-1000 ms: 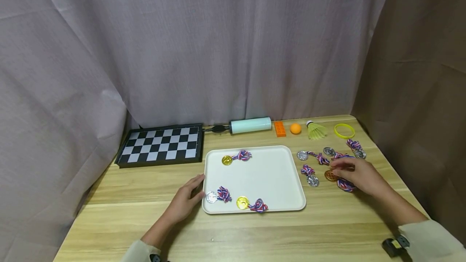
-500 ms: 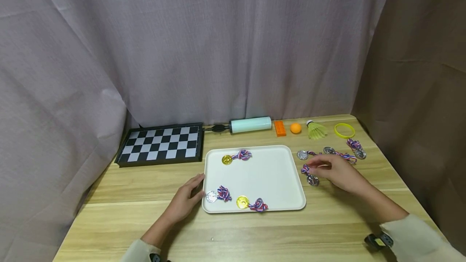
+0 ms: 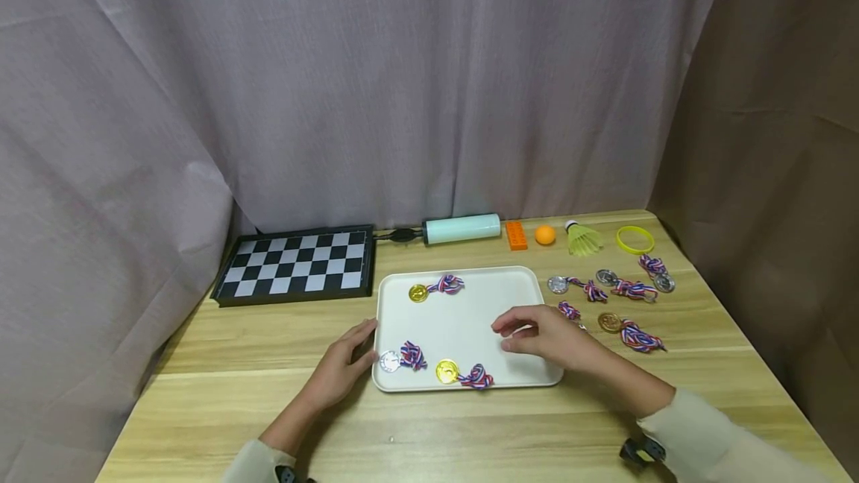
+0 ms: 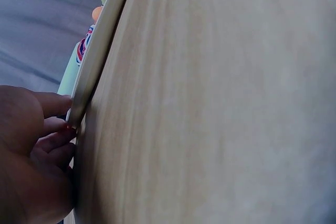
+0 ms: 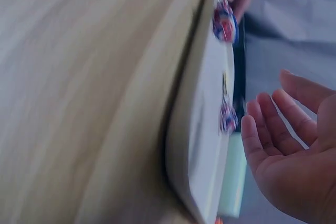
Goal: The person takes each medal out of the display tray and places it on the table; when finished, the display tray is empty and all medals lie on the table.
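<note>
My left hand (image 3: 344,367) touches the left edge of a white tray (image 3: 493,285) with its fingertips, fingers loosely bent. Above the tray's right part is my right hand (image 3: 546,334), its fingers parted with nothing between them. On the tray lie a gold medal (image 3: 418,293) at the back, a silver medal (image 3: 390,361) at the front left and another gold medal (image 3: 447,371) at the front, all with bunched striped ribbons. To the right of the tray, a bronze-coloured medal (image 3: 609,323) and several silver medals (image 3: 558,285) lie on the table. My right hand partly hides one medal there.
A black-and-white chessboard (image 3: 295,267) lies at the left. Along the back stand a pale green hand pump (image 3: 463,229), an orange toy brick (image 3: 516,235), an orange ball (image 3: 545,235), a shuttlecock (image 3: 582,238) and a yellow ring (image 3: 634,240). A grey curtain (image 3: 403,80) hangs behind.
My right hand has moved left, away from the bronze-coloured medal, across the silver medals to above the tray. The medals lie where they were. My left hand has stayed at the tray's edge.
</note>
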The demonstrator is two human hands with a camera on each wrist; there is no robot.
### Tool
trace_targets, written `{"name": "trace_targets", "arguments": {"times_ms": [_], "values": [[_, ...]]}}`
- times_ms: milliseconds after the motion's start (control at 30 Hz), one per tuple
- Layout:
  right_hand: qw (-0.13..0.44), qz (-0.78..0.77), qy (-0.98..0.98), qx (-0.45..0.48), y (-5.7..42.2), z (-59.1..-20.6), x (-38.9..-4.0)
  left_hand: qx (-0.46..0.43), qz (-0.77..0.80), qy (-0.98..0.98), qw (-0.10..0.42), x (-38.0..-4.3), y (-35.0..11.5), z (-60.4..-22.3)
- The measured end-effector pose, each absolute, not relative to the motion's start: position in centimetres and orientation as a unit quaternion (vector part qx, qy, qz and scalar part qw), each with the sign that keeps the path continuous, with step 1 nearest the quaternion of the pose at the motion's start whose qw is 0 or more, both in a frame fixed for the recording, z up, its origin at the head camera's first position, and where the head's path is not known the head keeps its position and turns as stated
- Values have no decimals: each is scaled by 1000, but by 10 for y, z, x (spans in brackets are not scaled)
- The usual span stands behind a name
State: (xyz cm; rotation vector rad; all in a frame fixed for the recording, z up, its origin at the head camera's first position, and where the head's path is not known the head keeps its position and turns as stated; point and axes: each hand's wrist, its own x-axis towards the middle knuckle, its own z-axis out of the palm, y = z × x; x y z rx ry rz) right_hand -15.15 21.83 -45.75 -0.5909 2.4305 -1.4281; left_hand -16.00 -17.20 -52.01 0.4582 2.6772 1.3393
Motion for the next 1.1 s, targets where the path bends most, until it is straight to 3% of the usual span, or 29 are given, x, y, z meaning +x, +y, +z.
{"name": "trace_targets", "arguments": {"times_ms": [367, 700, 1100], "values": [[165, -478, 826, -248, 155, -478, -152, 152, 440, 884, 57, -161, -172, -519], [188, -430, 848, -247, 138, -488, -157, 152, 440, 883, 58, -160, -172, -519], [150, -372, 857, -323, 136, -491, -160, 149, 442, 882, 60, -159, -171, -516]]}}
